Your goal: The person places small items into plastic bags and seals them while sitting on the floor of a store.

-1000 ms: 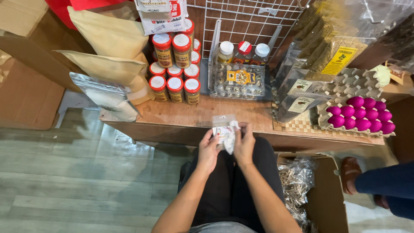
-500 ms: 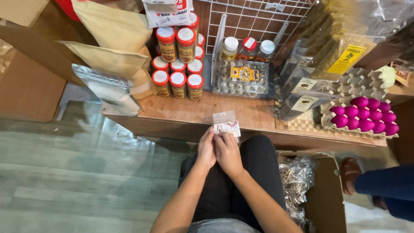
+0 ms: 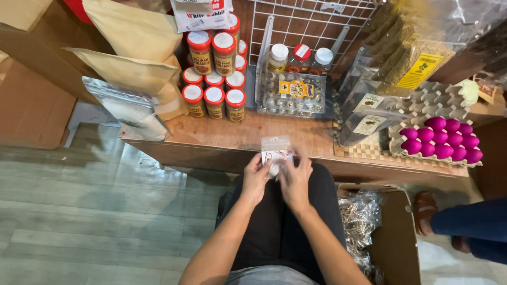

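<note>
I hold a small clear plastic packet (image 3: 276, 153) with a white and pink insert just above my lap, at the near edge of the wooden shelf (image 3: 296, 134). My left hand (image 3: 255, 179) grips the packet's left edge between thumb and fingers; my right hand (image 3: 296, 182) closes on its lower right side, fingers curled over the front, so both hands grasp the same packet. At 12 o'clock from the packet lies a clear tray of small speckled eggs (image 3: 293, 95) with a yellow label, and behind it stand three white-capped bottles (image 3: 300, 57) against a white wire rack (image 3: 311, 21). At 10 o'clock stands a group of red-lidded jars (image 3: 214, 95), stacked in two tiers. Further toward 10 o'clock lean brown paper bags (image 3: 127, 68) and a silver pouch (image 3: 127, 108). At 2 o'clock lie clear bags of dry goods (image 3: 380, 100) beside a grey egg tray holding magenta eggs (image 3: 441, 138). At 4 o'clock, on the floor, an open cardboard box (image 3: 393, 237) holds crumpled clear wrappers (image 3: 359, 216). At 3 o'clock, beyond the box, another person's sandalled foot (image 3: 425, 211) and blue trouser leg (image 3: 470, 224) are in view.
</note>
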